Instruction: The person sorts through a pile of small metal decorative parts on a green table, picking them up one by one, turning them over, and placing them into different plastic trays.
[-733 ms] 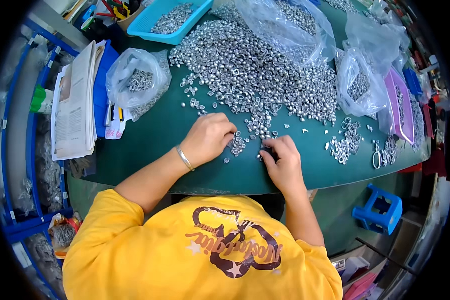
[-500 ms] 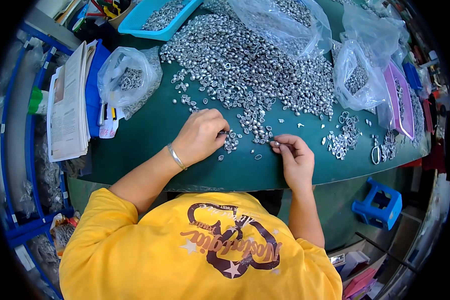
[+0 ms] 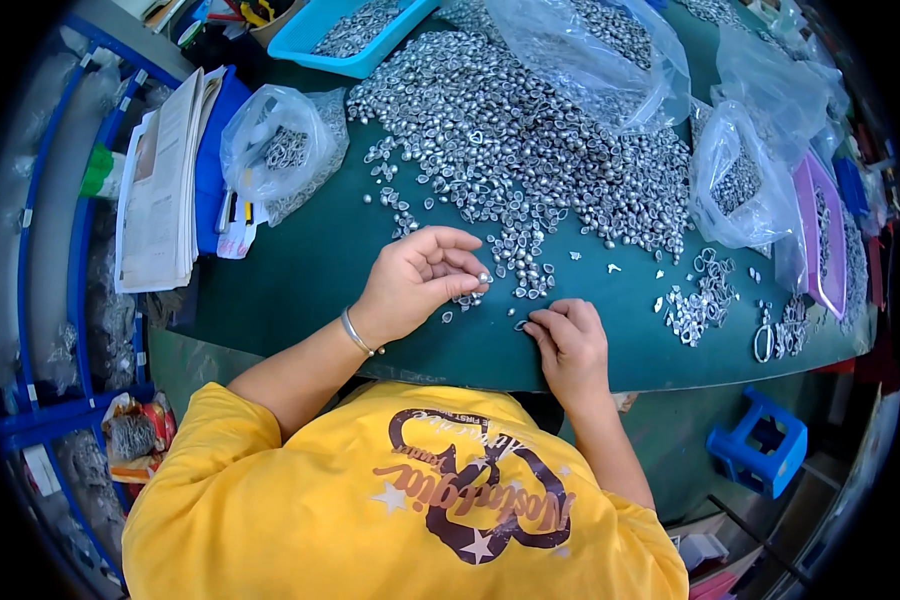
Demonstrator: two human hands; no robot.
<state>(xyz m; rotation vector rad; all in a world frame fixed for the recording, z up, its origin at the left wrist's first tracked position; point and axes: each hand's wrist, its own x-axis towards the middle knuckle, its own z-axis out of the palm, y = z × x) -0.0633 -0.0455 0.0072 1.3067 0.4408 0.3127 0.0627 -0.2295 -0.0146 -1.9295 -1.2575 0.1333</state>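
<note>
My left hand point(image 3: 410, 285), with a silver bangle at its wrist, is raised a little over the green table. Its thumb and fingertip pinch a small rounded silver piece point(image 3: 484, 278). Below those fingers lies a small cluster of similar silver pieces point(image 3: 465, 299). My right hand point(image 3: 573, 355) is low at the table's near side, thumb and forefinger closing on an open teardrop-shaped silver piece point(image 3: 520, 325) at the tabletop. Beyond both hands spreads a large heap of small silver teardrop pieces point(image 3: 540, 140), with a narrow trail point(image 3: 530, 275) running down between the hands.
Clear plastic bags of pieces stand left point(image 3: 280, 150) and right point(image 3: 735, 180). A blue tray point(image 3: 360, 62) is at the back, a pink tray point(image 3: 820, 235) at right. Linked silver rings point(image 3: 710, 300) lie right of my hand. Papers point(image 3: 160, 190) hang left; a blue stool point(image 3: 760, 445) stands below.
My left hand has lifted and turned, now showing a piece in its pinch. My right hand has moved left and nearer me, to the loose piece. The whole view has shifted slightly.
</note>
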